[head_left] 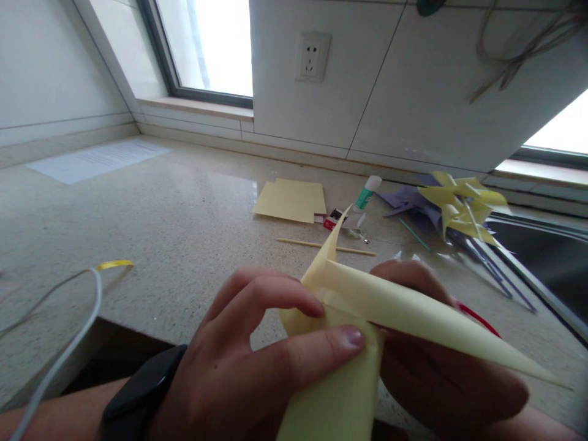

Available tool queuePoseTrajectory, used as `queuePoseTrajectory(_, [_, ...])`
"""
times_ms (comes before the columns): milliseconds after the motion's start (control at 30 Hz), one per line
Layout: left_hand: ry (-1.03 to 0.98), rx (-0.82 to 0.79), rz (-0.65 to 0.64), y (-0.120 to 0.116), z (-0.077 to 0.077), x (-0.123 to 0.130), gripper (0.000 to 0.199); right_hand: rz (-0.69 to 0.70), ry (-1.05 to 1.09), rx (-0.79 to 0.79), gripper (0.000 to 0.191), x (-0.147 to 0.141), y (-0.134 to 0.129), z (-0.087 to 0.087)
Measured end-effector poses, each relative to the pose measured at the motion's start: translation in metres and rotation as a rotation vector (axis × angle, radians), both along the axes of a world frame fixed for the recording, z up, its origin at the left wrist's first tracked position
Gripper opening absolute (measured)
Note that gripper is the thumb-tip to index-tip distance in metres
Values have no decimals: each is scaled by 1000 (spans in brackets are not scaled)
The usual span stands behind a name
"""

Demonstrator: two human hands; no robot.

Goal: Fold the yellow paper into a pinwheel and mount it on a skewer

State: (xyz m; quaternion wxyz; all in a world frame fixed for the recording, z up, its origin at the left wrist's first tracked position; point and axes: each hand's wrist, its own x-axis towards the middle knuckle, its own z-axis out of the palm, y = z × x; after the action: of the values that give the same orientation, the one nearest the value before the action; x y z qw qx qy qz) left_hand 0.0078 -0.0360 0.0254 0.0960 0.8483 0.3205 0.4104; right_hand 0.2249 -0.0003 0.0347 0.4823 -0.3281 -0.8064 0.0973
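Observation:
A yellow paper pinwheel (335,386) with curled, folded blades is up close above the counter, between my two hands. My left hand (243,355), with a black band on the wrist, pinches it near the middle, thumb pressed on the front face. Behind the right-hand blade, my right hand (441,373) grips the paper from the back; most of its fingertips are hidden. One blade points up and another stretches far to the right. Beyond my hands lies a thin wooden stick (353,250) on the counter.
Yellow paper sheets (289,201), a small red box (333,219) and a glue stick (368,191) lie farther back. Finished yellow (459,199) and purple (413,201) pinwheels rest beside the sink (551,257). A white cable (98,300) crosses the left side.

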Motion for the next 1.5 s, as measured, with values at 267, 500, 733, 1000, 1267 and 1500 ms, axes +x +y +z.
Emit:
queuePoseTrajectory(267, [-2, -2, 24, 2, -2, 1, 30, 35, -13, 128, 15, 1, 4, -10])
queuePoseTrajectory(500, [-9, 20, 36, 6, -2, 3, 29, 38, 73, 95, 23, -2, 2, -16])
queuePoseTrajectory(733, [-228, -185, -132, 5, -3, -2, 46, 93, 155, 1, 23, 3, 7, -16])
queuePoseTrajectory(1000, [-390, -411, 129, 10, -2, 13, 29, 131, 114, 66, 24, 1, 12, -14])
queuePoseTrajectory(1267, [-331, -349, 85, 19, 1, 11, 13, 147, 55, 94, 25, 1, 13, -12])
queuePoseTrajectory(1500, [-291, -282, 34, 23, -1, 10, 14, 144, 13, 129, 20, 2, 14, -6])
